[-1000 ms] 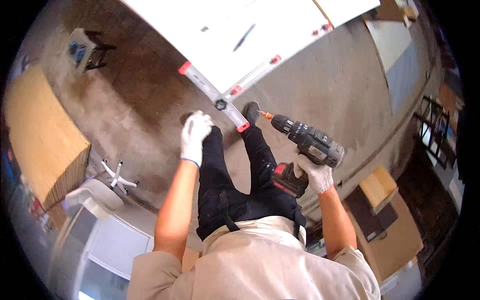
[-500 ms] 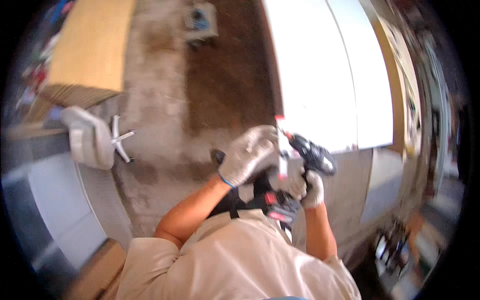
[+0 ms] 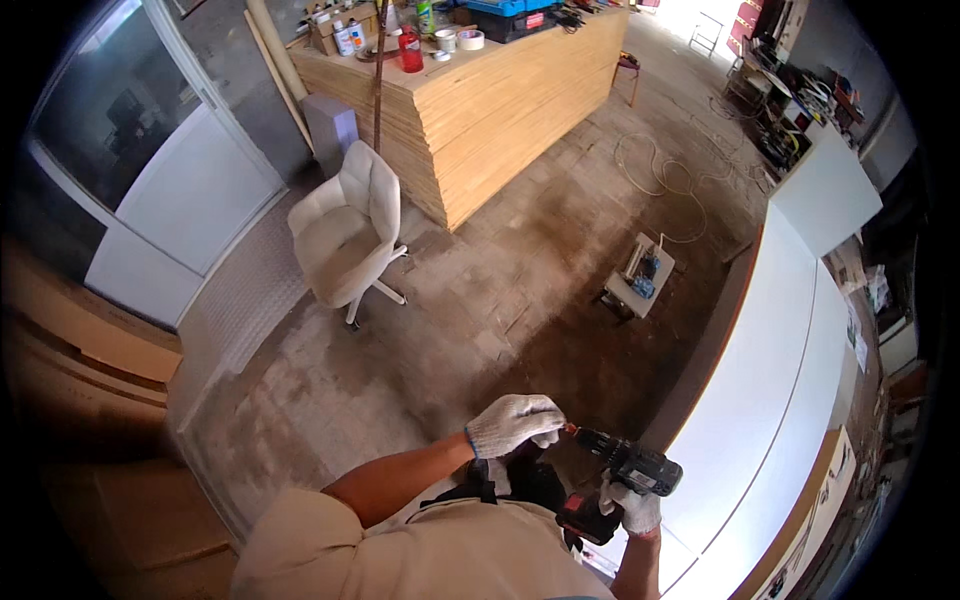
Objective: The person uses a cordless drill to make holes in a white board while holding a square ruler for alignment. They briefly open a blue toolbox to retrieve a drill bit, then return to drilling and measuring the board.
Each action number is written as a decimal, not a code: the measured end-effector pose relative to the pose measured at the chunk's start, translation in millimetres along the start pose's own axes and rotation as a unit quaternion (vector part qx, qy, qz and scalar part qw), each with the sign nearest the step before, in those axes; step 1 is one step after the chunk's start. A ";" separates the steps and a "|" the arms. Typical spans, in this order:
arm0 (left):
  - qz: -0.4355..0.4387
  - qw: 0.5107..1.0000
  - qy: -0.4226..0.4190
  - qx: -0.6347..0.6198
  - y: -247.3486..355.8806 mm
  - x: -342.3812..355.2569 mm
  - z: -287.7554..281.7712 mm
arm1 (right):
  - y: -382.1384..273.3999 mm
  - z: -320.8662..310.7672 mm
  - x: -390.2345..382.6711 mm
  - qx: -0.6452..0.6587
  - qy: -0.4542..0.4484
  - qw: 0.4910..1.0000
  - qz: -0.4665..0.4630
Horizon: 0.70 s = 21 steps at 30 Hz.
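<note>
Black and grey, with a dark battery block at its foot, a pistol-shaped cordless drill (image 3: 640, 466) is held by the white-gloved right hand (image 3: 635, 508), which is wrapped around its handle, presumably so that its weight is borne by the palm. Its orange-red tip (image 3: 571, 428) is turned toward the white-gloved left hand (image 3: 515, 425), whose fingers are bent just beside it; by this crosswise hold, it seems, the tip is kept within reach of those fingers.

By a tall stack of pale wooden boards (image 3: 520, 115), a raised surface is provided for bottles, a roll of tape and a blue-and-black toolbox (image 3: 510, 22). Blue objects (image 3: 645, 284) are set on a low, pale-topped stool (image 3: 622, 297), perhaps to be kept off the floor.

Whether anything is pinched by the left hand, or the tip touched, cannot be told, since the fingertips are partly turned away. The drill's handle is mostly covered by the right glove. Its trigger cannot be made out. The long, white, flat panel (image 3: 740, 420) is cut across by the drill and right forearm at its near end. The blue objects are too small to be identified.
</note>
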<state>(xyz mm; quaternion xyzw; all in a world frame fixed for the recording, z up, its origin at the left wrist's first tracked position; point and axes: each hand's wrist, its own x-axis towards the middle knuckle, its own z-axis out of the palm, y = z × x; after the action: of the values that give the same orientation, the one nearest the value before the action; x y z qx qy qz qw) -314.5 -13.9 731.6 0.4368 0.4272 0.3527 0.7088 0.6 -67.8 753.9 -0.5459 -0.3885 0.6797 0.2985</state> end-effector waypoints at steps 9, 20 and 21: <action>-0.041 0.994 0.095 0.026 60.4 90.9 -113.3 | -99.1 -5.2 217.4 -0.071 -0.203 0.976 -0.018; -0.043 0.962 0.268 0.025 126.7 209.5 -202.7 | -273.1 -14.2 450.3 -0.044 -0.186 0.981 -0.040; -0.060 0.955 0.290 0.030 128.8 219.7 -215.3 | -283.4 -13.1 471.5 -0.053 -0.165 0.983 -0.058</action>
<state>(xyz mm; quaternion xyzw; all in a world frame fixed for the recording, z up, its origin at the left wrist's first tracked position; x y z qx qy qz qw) -442.6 294.0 730.3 0.3102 0.6499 0.4083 0.5610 -98.4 473.5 754.0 -0.4178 -0.4990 0.7202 0.2403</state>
